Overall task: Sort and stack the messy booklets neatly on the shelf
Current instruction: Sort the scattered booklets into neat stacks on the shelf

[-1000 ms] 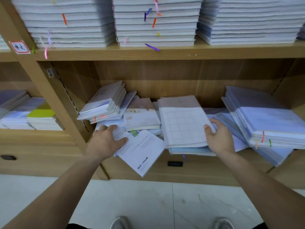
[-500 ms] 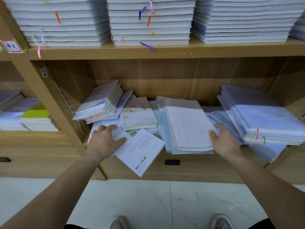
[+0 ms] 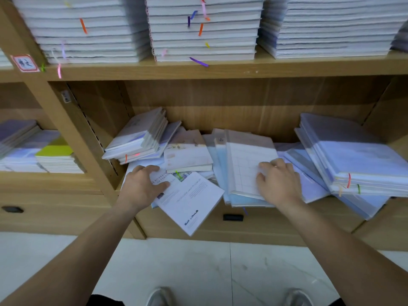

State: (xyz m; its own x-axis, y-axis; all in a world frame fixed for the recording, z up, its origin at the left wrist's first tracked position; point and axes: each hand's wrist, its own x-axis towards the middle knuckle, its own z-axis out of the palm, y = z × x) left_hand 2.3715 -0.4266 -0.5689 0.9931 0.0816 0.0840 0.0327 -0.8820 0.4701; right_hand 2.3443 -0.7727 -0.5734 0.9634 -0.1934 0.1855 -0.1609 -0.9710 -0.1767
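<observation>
Thin, light, floppy, prob. slick-covered, so apt to slide; best taken at spine edge, thumb on top, fingers under.

Far left of grid booklet [image 3: 245, 166]: leaning pile [image 3: 141, 138], pale lilac covers. Next, left hand [image 3: 141, 186], flat, pressing down on printed booklets, nothing pinched. Just left of grid booklet: white booklet [image 3: 192, 202], skewed, corner hanging off shelf [image 3: 231, 100]. On grid booklet: right hand [image 3: 278, 182], palm down, fingers spread. Right of it: slumped stack [image 3: 353, 157] w/ coloured tabs.

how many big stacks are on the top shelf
3: a left stack, a middle stack and a right stack. Slivers at the left edge and right edge suggest more out of view.
</observation>
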